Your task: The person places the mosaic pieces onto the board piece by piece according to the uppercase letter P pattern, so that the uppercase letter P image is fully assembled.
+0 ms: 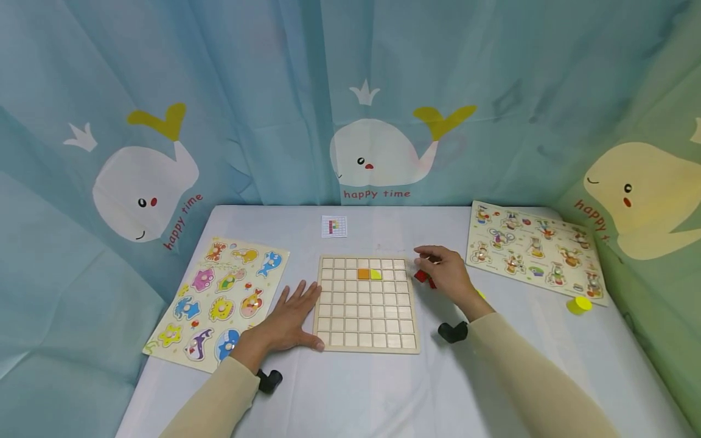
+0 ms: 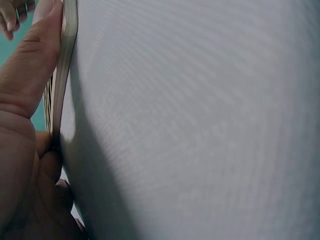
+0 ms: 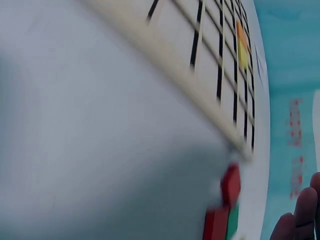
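The wooden grid board [image 1: 366, 304] lies centred on the table [image 1: 350, 389] with only an orange tile [image 1: 363, 274] and a yellow-green tile [image 1: 375, 274] seated; by estimate, nearly all cells remain unfilled. The left hand [image 1: 286, 321] rests flat, fingers straight, against the board's left edge. The right hand [image 1: 446, 271] curls over the red blocks [image 1: 423, 277] just beside the board's right edge; a grip cannot be confirmed.

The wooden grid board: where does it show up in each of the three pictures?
Head: wooden grid board at table centre, between the hands.
Left wrist: only its edge, upper left, thumb against it.
Right wrist: its corner across the top.
Shared landmark: orange tile.
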Tool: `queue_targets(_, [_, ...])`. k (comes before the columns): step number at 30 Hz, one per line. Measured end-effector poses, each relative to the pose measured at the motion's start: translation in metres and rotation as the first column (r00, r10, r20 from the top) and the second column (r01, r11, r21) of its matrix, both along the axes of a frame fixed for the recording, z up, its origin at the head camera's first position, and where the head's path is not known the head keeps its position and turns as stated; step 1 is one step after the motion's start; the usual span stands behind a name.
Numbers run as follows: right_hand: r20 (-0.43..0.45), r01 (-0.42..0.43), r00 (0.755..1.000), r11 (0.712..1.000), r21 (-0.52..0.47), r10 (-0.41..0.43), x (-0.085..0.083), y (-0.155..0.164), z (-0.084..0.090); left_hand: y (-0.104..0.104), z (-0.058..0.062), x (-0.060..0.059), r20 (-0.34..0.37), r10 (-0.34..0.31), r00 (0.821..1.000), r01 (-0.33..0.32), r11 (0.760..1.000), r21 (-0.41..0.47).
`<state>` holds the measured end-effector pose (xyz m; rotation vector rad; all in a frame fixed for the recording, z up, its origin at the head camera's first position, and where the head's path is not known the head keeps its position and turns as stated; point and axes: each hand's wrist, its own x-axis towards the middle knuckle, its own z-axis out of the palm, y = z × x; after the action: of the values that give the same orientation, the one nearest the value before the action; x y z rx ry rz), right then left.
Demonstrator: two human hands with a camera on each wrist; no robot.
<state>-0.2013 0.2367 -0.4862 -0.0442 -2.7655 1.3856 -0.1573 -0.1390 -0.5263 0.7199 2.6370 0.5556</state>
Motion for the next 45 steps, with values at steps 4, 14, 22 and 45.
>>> queue_targets(4, [0.000,0.060,0.998,0.998,0.021,-0.060,0.007,0.028,-0.002,0.001,0.001,0.000,-0.005,-0.002,1.000,0.002,1.000,0.000])
queue_targets(14, [0.026,0.130,0.991,0.987,0.099,-0.133,0.046,0.085,0.000,0.001,0.003,0.001,-0.006,0.000,1.000,0.000,1.000,0.013])
queue_targets(22, [0.062,0.108,0.991,0.975,0.196,-0.122,0.086,0.110,-0.008,0.000,0.002,0.002,-0.005,0.003,1.000,-0.003,1.000,0.024])
queue_targets(45, [0.194,0.018,0.976,0.928,0.373,-0.097,0.139,0.109,-0.035,0.000,0.004,0.003,0.005,0.013,1.000,-0.013,0.999,0.036])
